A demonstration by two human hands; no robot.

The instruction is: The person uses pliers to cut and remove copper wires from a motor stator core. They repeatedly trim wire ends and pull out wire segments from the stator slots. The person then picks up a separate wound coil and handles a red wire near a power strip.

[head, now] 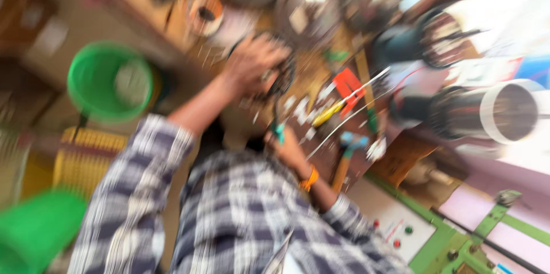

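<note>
Heavy motion blur: left hand (252, 62) has its fingers curled around a dark ring-shaped part (282, 76) near the middle of the cluttered counter (321, 67), right hand (285, 145) just below it, pinching a small teal-handled tool (278, 130). The ring looks like rigid metal with some weight, not fragile, best taken by the rim; the tool looks light and stiff, held at its handle. Count: one ring, one tool in hand, one green bucket (109, 82) off to the side; the rest is too blurred to count.
</note>
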